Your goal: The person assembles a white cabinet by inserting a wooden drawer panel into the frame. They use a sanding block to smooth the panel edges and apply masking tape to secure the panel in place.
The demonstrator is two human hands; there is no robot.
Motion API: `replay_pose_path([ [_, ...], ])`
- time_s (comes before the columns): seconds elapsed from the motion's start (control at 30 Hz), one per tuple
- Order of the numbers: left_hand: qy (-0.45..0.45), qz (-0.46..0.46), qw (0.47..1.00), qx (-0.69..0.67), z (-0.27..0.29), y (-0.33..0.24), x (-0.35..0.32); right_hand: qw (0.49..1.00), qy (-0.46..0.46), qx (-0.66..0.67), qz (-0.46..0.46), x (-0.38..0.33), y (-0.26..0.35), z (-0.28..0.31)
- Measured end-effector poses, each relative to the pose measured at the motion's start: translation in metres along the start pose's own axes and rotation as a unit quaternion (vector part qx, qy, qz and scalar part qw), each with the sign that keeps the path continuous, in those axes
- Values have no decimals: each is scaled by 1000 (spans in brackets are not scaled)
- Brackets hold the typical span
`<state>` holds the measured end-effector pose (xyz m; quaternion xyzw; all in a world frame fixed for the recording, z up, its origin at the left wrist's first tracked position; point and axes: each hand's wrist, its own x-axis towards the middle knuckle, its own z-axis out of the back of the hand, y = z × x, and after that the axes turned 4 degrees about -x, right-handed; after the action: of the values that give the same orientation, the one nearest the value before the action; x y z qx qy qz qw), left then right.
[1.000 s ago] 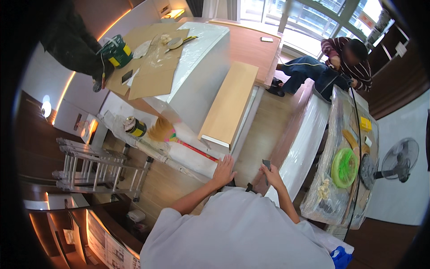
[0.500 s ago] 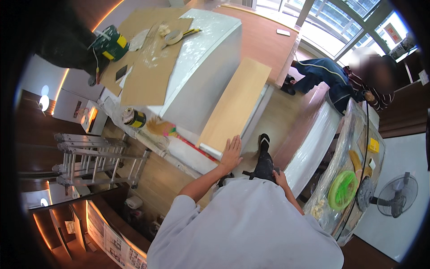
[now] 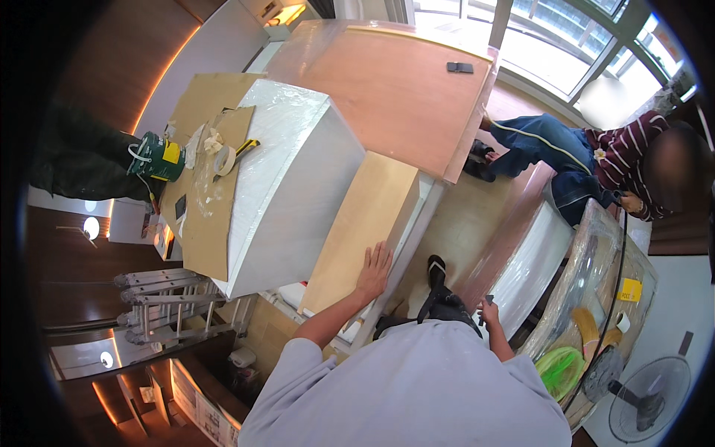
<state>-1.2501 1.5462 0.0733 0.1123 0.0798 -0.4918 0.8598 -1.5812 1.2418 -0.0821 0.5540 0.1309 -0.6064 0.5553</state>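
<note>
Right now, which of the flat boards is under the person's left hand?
The narrow tan board; the left hand lies flat on its near end, unlike the big plastic-wrapped reddish panel beyond.

Upper left: green paint can (image 3: 155,156) w/ yellow label, tape roll (image 3: 224,160) on cardboard sheet (image 3: 202,231) atop plastic-wrapped white cabinet (image 3: 287,179). Folded metal ladder (image 3: 167,302) lower left. Seated person in striped top (image 3: 633,167) upper right. Standing fan (image 3: 644,398) lower right, green coil (image 3: 560,370) just beside.
</note>
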Motion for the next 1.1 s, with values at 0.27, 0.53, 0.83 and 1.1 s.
replay_pose_path([
  [0.27,-13,7,1000,15,25,16,129,995,57,-28,-71,16,6,23],
  [0.53,-72,22,995,-65,52,37,251,998,6,16,-60,13,3,51],
  [0.83,-78,75,969,-223,42,7,139,992,54,-59,-98,22,-19,56],
  [1.1,-121,236,919,-290,-19,-24,-119,986,119,-113,37,43,31,-1],
])
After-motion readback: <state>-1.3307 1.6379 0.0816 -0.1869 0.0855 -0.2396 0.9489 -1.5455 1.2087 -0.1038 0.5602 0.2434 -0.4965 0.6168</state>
